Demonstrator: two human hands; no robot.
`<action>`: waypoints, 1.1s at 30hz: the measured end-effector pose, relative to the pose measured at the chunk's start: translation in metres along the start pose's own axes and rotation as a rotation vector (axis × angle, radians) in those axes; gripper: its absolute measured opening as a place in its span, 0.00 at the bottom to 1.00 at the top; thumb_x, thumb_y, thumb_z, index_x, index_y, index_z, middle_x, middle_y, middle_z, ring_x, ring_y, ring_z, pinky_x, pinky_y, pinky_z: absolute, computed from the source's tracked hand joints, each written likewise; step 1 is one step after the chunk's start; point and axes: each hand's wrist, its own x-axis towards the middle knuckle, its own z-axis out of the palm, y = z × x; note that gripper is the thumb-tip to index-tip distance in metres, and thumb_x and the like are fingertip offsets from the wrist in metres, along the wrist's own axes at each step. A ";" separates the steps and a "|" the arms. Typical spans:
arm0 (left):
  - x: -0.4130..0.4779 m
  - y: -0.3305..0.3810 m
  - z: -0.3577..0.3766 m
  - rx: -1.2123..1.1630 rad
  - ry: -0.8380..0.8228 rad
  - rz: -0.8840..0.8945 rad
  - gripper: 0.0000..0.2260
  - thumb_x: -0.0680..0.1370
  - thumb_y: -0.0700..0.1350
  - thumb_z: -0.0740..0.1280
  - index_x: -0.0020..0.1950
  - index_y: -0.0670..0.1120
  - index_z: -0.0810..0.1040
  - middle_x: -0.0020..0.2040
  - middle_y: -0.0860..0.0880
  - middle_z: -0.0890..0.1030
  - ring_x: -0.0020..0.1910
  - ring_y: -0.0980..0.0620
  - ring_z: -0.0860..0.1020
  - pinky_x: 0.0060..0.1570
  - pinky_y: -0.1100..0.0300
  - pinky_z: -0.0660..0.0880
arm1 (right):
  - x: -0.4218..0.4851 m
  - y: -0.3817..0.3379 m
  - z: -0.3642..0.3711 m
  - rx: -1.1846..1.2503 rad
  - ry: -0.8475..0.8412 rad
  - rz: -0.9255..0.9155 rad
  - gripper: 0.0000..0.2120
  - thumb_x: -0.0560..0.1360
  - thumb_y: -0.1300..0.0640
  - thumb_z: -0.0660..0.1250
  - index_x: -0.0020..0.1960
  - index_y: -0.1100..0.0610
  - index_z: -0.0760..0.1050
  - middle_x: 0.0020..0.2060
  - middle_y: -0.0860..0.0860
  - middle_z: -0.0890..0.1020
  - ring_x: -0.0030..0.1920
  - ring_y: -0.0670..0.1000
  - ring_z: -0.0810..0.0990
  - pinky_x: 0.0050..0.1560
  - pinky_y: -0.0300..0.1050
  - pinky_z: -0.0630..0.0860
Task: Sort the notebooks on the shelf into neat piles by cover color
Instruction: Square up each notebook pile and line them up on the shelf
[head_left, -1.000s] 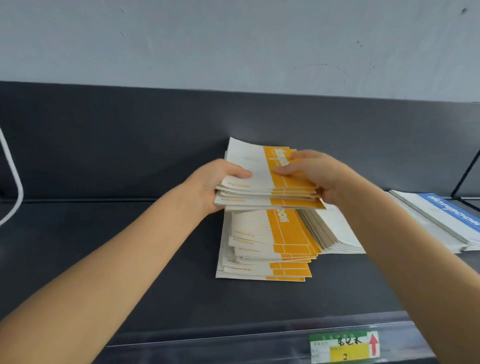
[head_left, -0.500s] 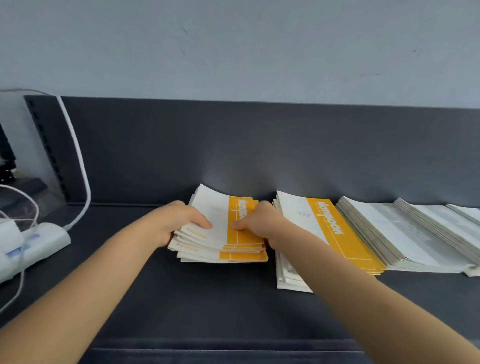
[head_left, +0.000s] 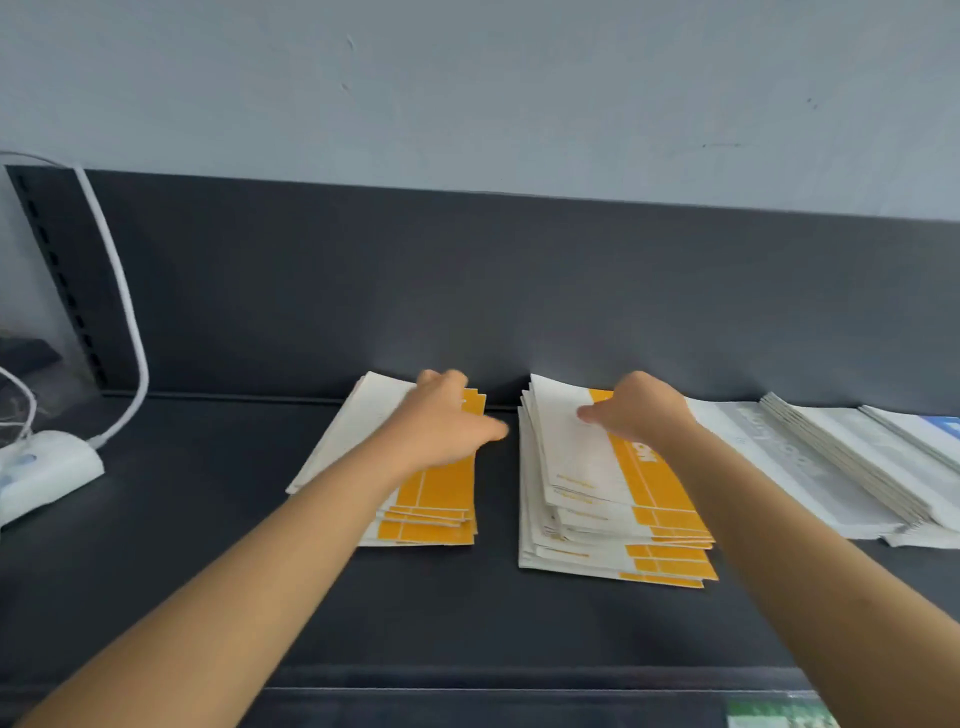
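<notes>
Orange notebooks (head_left: 655, 552) sit in two piles near the shelf's (head_left: 208, 561) back edge. Your left hand (head_left: 441, 423) lies flat, fingers relaxed, on the left pile (head_left: 337, 441). Your right hand (head_left: 647, 410) rests on the right pile (head_left: 576, 460), thumb out; fingers hidden, can't tell grip.

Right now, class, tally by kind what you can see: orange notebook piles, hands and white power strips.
Orange notebook piles: 2, left pile and right pile
Hands: 2, left hand and right hand
White power strips: 1, power strip
Total: 5
</notes>
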 end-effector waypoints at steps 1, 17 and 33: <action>0.007 0.013 0.013 -0.058 -0.049 -0.005 0.24 0.74 0.54 0.70 0.64 0.43 0.72 0.54 0.48 0.73 0.51 0.50 0.74 0.48 0.57 0.71 | 0.003 0.011 -0.001 -0.001 -0.021 0.018 0.16 0.71 0.50 0.68 0.33 0.58 0.66 0.29 0.51 0.72 0.30 0.50 0.71 0.29 0.40 0.65; 0.070 0.052 0.070 -0.143 -0.164 -0.215 0.50 0.52 0.58 0.82 0.70 0.46 0.67 0.62 0.50 0.75 0.56 0.51 0.75 0.54 0.56 0.74 | 0.034 0.043 0.022 0.058 -0.149 -0.062 0.30 0.70 0.38 0.67 0.62 0.58 0.71 0.47 0.52 0.79 0.61 0.56 0.75 0.65 0.54 0.70; 0.061 0.048 0.042 -0.331 -0.195 -0.095 0.27 0.63 0.56 0.79 0.59 0.51 0.80 0.54 0.51 0.84 0.55 0.50 0.80 0.54 0.55 0.76 | 0.024 0.050 -0.001 0.555 -0.314 0.074 0.31 0.68 0.44 0.74 0.64 0.58 0.68 0.44 0.50 0.74 0.41 0.49 0.72 0.45 0.45 0.70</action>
